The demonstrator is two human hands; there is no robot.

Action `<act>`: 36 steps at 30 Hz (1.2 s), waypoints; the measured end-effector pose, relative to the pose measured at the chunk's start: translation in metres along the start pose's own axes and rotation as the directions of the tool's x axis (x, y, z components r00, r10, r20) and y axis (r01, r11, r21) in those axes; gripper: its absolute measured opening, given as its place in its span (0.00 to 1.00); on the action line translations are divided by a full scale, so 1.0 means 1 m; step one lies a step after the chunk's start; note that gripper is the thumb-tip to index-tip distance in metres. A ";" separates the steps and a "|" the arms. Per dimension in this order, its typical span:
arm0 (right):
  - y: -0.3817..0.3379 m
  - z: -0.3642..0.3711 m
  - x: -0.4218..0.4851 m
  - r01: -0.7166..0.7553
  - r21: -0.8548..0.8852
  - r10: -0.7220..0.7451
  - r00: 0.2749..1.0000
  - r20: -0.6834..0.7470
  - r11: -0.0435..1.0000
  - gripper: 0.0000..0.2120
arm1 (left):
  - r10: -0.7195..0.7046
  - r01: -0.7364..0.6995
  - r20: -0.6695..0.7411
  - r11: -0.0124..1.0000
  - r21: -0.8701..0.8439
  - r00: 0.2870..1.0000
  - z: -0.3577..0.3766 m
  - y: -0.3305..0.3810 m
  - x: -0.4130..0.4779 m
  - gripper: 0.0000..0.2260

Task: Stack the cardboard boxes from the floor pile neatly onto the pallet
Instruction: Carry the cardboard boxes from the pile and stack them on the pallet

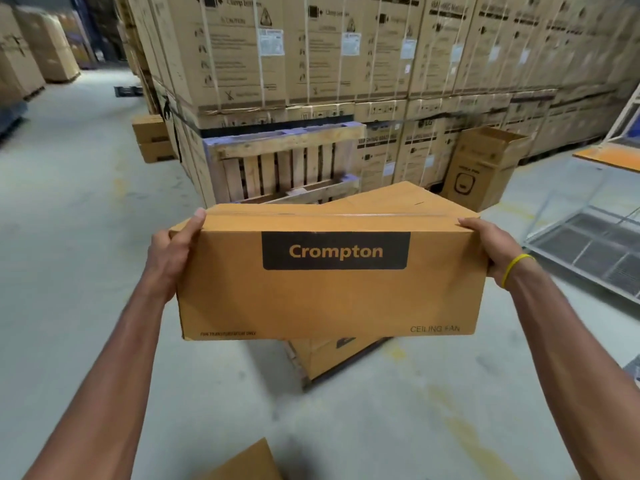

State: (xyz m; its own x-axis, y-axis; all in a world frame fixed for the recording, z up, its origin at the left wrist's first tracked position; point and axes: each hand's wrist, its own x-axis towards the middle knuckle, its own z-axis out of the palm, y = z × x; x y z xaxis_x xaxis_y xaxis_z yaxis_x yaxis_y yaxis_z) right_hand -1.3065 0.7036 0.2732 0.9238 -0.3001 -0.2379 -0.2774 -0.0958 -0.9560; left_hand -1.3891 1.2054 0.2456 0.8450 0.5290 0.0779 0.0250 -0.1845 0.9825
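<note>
Orange-brown carton [329, 292], black label [335, 251]; yellow wristband [516, 270]; grey floor [76, 209].

The box [329, 299] I hold reads "Crompton" in orange on a black panel, with "CEILING FAN" at its lower right corner and small blurred print at the lower left. Behind, the lower cartons [415, 150] show "LG" and "WASHING MACHINE"; the tall cartons [242, 57] above carry "CAUTION" and "Clamp"

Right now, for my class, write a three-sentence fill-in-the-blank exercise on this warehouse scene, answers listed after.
The left hand and right hand hold a box branded ____.
Print at its lower right corner reads CEILING ____.
The band on the right wrist is ____.
Missing words: Crompton; FAN; yellow.
</note>
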 end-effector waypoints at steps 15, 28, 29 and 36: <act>-0.036 -0.028 0.213 -0.022 0.011 0.021 0.998 0.061 1.000 0.43 | -0.095 0.090 -0.068 0.992 -0.085 0.993 0.169 0.003 0.075 0.44; -0.169 0.039 0.421 0.142 0.039 -0.145 0.986 0.082 0.989 0.27 | -0.033 0.012 -0.111 0.983 -0.181 0.993 0.288 0.052 0.288 0.34; -0.178 0.046 0.438 0.149 0.048 -0.152 0.984 0.089 0.988 0.28 | -0.026 0.006 -0.116 0.985 -0.172 0.993 0.295 0.054 0.305 0.33; -0.215 0.118 0.561 0.175 0.091 -0.188 0.968 0.169 0.980 0.29 | -0.049 0.022 -0.171 0.987 -0.161 0.984 0.329 0.062 0.396 0.32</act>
State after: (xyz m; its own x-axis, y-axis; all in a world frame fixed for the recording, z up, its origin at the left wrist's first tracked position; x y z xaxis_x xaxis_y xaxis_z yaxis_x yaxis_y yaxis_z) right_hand -0.6972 0.6680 0.3244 0.9905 -0.1122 -0.0793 -0.0864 -0.0602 -0.9944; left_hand -0.8772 1.1308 0.2812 0.7388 0.6715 0.0570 -0.0430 -0.0374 0.9984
